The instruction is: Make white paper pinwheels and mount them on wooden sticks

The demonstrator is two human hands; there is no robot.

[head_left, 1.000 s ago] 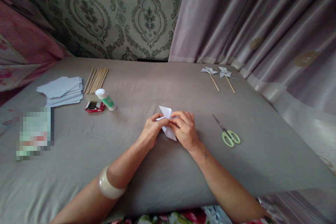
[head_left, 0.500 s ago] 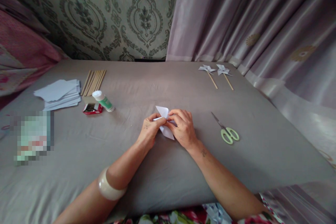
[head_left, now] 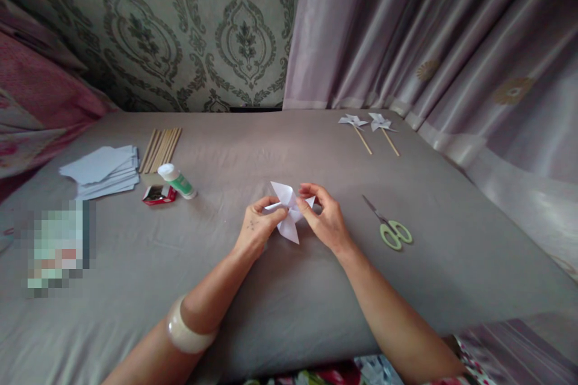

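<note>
A white paper pinwheel (head_left: 289,231) with folded, pointed blades is held up over the grey cloth, between my two hands. My left hand (head_left: 258,225) pinches it near the centre, thumb in front and fingers mostly hidden behind the paper. At its right blade, my right hand (head_left: 329,216) has the thumb on the near side and the fingers curled loosely around the tip. No stick shows on this pinwheel. To the right of my right hand lies a pair of scissors (head_left: 389,225) with pale green handles, blades pointing away from me.
At the far right lie two finished pinwheels (head_left: 353,121) on sticks. Left of my hands are a glue stick (head_left: 179,181), a small red box (head_left: 159,195), several wooden sticks (head_left: 161,149) and a stack of white paper (head_left: 102,171). A blurred-out item (head_left: 58,243) lies nearer.
My right hand has moved slightly right, from the pinwheel's centre to its right blade, and its fingers have loosened. More of the pinwheel shows. My left hand keeps its pinch.
</note>
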